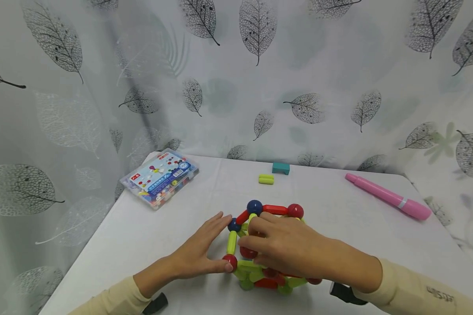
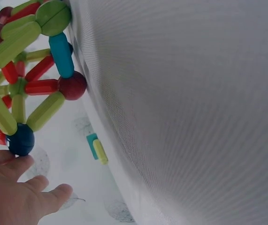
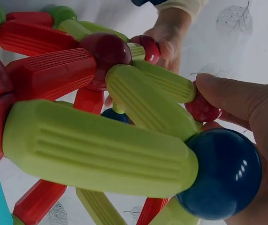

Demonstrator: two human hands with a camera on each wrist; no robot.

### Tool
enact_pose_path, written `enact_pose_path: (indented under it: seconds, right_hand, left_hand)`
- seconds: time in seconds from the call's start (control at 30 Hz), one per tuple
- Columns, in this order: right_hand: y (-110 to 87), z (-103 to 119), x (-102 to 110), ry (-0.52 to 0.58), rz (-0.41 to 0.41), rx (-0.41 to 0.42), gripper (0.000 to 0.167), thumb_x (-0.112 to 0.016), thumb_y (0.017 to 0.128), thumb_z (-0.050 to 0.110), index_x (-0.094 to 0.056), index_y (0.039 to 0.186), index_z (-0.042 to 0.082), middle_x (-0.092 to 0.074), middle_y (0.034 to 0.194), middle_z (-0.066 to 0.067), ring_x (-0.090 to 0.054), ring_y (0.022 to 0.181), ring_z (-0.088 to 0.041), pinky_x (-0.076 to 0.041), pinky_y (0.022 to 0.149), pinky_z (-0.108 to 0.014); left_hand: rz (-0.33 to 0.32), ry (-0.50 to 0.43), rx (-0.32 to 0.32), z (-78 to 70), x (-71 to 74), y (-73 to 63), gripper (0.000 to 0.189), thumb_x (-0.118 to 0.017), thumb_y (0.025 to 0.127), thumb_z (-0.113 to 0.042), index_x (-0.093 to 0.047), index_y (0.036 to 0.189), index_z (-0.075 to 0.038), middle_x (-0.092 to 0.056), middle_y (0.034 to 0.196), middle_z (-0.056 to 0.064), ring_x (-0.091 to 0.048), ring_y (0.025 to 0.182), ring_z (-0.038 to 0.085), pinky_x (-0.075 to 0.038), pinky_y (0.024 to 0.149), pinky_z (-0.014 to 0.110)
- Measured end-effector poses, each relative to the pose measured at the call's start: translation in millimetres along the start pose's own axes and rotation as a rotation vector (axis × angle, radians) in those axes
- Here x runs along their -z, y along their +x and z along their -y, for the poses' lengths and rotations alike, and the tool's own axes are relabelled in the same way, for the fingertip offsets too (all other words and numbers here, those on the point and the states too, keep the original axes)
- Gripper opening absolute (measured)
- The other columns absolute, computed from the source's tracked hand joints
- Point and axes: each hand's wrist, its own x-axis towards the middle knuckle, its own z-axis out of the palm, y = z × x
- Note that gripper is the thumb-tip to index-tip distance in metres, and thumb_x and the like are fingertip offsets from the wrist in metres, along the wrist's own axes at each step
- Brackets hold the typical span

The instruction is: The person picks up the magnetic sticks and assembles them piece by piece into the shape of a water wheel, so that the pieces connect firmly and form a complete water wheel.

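Note:
A frame of magnetic rods and balls stands on the table before me; its lime rod (image 1: 231, 243), red rod (image 1: 275, 210) and blue ball (image 1: 255, 207) show in the head view. My left hand (image 1: 199, 253) braces its left side with fingers nearly straight, thumb against a red ball (image 1: 229, 262) and fingertips by another blue ball (image 1: 234, 225). Over the middle reaches my right hand (image 1: 287, 243), fingers bent. In the right wrist view its thumb and fingers pinch a red ball (image 3: 203, 108) at the end of a lime rod (image 3: 164, 80). The right hand hides part of the frame in the head view.
Behind the frame lie lime rods (image 1: 266, 179) and a teal piece (image 1: 280, 168). A clear plastic box (image 1: 159, 177) with a printed label sits at the back left. A thick pink pen-shaped object (image 1: 388, 196) lies at the right. Leaf-patterned curtain (image 1: 228, 96) hangs behind the table.

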Motion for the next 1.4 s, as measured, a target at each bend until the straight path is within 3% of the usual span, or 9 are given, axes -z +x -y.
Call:
enact_pose_path:
  seconds: [0.27,0.37,0.57,0.73,0.83,1.0,1.1,1.23,1.4]
  right_hand:
    - [-6.6,1.9,0.8,0.019,0.006,-0.031,0.054,-0.087,0.081,0.032,-0.064,0.130,0.028,-0.061,0.106,0.005,-0.058,0.100,-0.010,-0.058,0.079,-0.024]
    - [-15.6,1.0,3.7,0.045,-0.041,-0.050,0.058,-0.088,0.080,0.034,-0.063,0.132,0.027,-0.062,0.106,0.006,-0.058,0.099,-0.010,-0.057,0.077,-0.022]
    - [-51.4,-6.9,12.3,0.092,-0.219,-0.096,0.057,-0.085,0.083,0.034,-0.064,0.135,0.023,-0.066,0.114,0.009,-0.060,0.101,-0.008,-0.057,0.076,-0.020]
    - [-88.7,-12.2,12.6,0.105,-0.307,-0.250,0.046,-0.083,0.085,0.035,-0.069,0.128,0.025,-0.065,0.107,0.015,-0.061,0.092,-0.002,-0.053,0.072,-0.012]
    - [-108.3,-16.7,7.7,0.094,-0.272,-0.400,0.042,-0.087,0.080,0.033,-0.072,0.119,0.028,-0.063,0.102,0.020,-0.060,0.087,0.001,-0.055,0.069,-0.015]
    - [-138.3,-25.3,-8.4,0.159,-0.059,-0.618,0.035,-0.077,0.086,0.050,-0.070,0.116,0.035,-0.060,0.101,0.024,-0.057,0.087,0.003,-0.056,0.068,-0.022]
    - [-150.8,-28.5,-20.9,0.272,0.065,-0.673,0.040,-0.068,0.090,0.058,-0.068,0.121,0.032,-0.063,0.105,0.020,-0.058,0.089,0.001,-0.056,0.069,-0.023]
    - [-158.7,-30.9,-35.1,0.457,0.174,-0.706,0.041,-0.069,0.092,0.052,-0.069,0.122,0.025,-0.066,0.107,0.013,-0.059,0.088,0.000,-0.058,0.071,-0.026]
    - [-164.4,-30.3,-46.8,0.634,0.213,-0.686,0.030,-0.072,0.093,0.041,-0.067,0.119,0.025,-0.068,0.108,0.010,-0.059,0.086,0.001,-0.058,0.072,-0.026]
  left_hand:
    - [0.005,0.001,0.010,0.0,1.6,-0.2,0.094,-0.068,0.084,-0.067,-0.023,0.162,-0.037,-0.021,0.169,0.000,-0.017,0.157,0.029,-0.034,0.111,0.068]
    - [0.008,0.017,0.005,-0.7,3.0,0.5,0.093,-0.069,0.085,-0.064,-0.024,0.162,-0.036,-0.022,0.169,0.000,-0.018,0.156,0.029,-0.036,0.110,0.067]
    - [-0.001,0.026,-0.012,-1.5,7.5,3.2,0.079,-0.066,0.093,-0.051,-0.034,0.160,-0.025,-0.029,0.166,0.005,-0.024,0.154,0.031,-0.037,0.110,0.066]
    - [-0.045,0.028,-0.023,-2.1,13.5,8.6,0.056,-0.060,0.101,-0.039,-0.047,0.151,-0.018,-0.041,0.160,0.010,-0.034,0.149,0.034,-0.037,0.111,0.065]
    - [-0.080,0.030,-0.026,-4.0,17.2,12.3,0.044,-0.056,0.104,-0.036,-0.055,0.144,-0.017,-0.049,0.153,0.008,-0.041,0.145,0.031,-0.039,0.111,0.062]
    - [-0.125,0.053,-0.045,-6.7,23.8,20.2,0.035,-0.054,0.105,-0.036,-0.065,0.132,-0.016,-0.060,0.141,0.006,-0.051,0.136,0.027,-0.046,0.108,0.055]
    - [-0.173,0.064,-0.033,-6.5,30.8,35.9,0.032,-0.055,0.105,-0.038,-0.071,0.121,-0.016,-0.066,0.128,0.002,-0.058,0.125,0.021,-0.051,0.103,0.050]
    - [-0.234,0.116,-0.007,-0.7,40.0,73.3,0.025,-0.060,0.103,-0.034,-0.075,0.112,-0.016,-0.071,0.111,-0.003,-0.064,0.109,0.016,-0.054,0.096,0.043]
    - [-0.149,0.320,0.032,12.0,37.8,130.7,0.023,-0.066,0.100,-0.024,-0.073,0.118,-0.012,-0.072,0.114,0.003,-0.065,0.110,0.020,-0.053,0.098,0.039]
